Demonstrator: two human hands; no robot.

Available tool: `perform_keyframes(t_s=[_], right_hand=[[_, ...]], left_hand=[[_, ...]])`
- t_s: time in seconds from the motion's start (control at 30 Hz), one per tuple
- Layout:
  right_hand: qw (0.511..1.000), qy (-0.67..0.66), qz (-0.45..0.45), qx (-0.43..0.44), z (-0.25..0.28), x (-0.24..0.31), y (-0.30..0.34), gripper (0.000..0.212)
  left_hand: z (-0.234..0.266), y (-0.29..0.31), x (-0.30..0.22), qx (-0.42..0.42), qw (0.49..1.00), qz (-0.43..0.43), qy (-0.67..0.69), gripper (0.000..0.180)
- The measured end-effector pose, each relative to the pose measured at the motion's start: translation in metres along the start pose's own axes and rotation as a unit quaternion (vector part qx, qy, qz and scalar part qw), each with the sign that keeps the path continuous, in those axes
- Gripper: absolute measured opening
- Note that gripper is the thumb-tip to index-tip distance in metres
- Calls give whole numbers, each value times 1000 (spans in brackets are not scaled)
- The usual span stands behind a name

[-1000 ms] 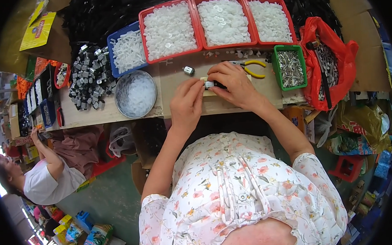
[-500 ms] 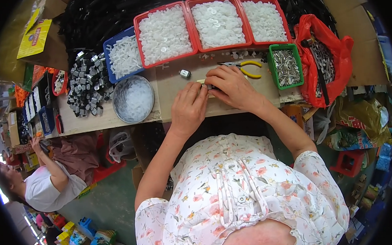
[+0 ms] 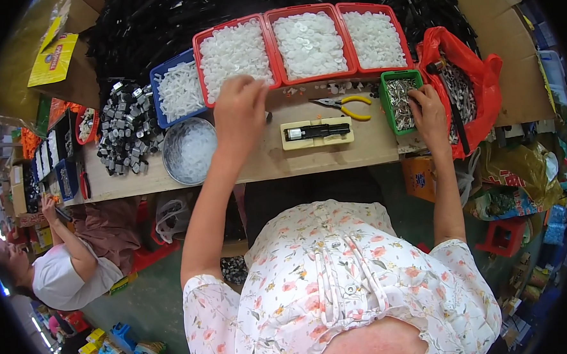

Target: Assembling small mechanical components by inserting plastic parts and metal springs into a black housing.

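Observation:
My left hand (image 3: 240,110) is raised at the front of the left red tray (image 3: 211,102) of small white plastic discs, its fingers bent and drawn together. Whatever is between those fingertips is too small to make out. My right hand (image 3: 430,113) reaches into the green tray (image 3: 391,122) of small silver metal pins, with fingertips closed down among them. Between both hands, a cream holding block (image 3: 338,142) sits on the table. A black elongated part (image 3: 325,130) with a silver end lies in its slot, untouched by either hand.
Yellow-handled pliers (image 3: 355,108) lie behind the block. Two more red trays, a blue tray (image 3: 156,87) and a metal bowl (image 3: 168,159) hold white parts. Black-and-silver pieces (image 3: 124,131) are heaped left; a red bag (image 3: 492,92) stands right. A co-worker (image 3: 77,271) sits far left.
Both hands have left the block, uncovering the black part in it. The left went up and left to the red tray, the right across to the green tray. The loose silver-ended piece is no longer visible.

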State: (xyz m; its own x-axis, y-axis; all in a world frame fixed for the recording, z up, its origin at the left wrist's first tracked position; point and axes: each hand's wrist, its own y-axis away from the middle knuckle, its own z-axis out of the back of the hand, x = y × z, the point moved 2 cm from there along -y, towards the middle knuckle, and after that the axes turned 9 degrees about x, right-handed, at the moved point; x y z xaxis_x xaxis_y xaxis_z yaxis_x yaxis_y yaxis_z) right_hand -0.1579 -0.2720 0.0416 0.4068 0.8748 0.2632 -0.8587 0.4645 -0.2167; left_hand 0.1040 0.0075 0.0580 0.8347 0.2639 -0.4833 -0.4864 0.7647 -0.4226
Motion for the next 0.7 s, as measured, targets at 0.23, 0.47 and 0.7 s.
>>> perform_keyframes(t_s=[0.23,0.47,0.7], right_hand=[[1000,1,-10,6,2,-2,-12,8],[1000,-8,-6,18,-5,-10,-21,8],[995,-79,-55,22,10,2,-24,9]], left_hand=[[-23,-54,32,4,981,-98,-169,18],[-22,-70,38,91,941,-168,-278,8],[-8,-78,37,62,967,-179,-169,6]])
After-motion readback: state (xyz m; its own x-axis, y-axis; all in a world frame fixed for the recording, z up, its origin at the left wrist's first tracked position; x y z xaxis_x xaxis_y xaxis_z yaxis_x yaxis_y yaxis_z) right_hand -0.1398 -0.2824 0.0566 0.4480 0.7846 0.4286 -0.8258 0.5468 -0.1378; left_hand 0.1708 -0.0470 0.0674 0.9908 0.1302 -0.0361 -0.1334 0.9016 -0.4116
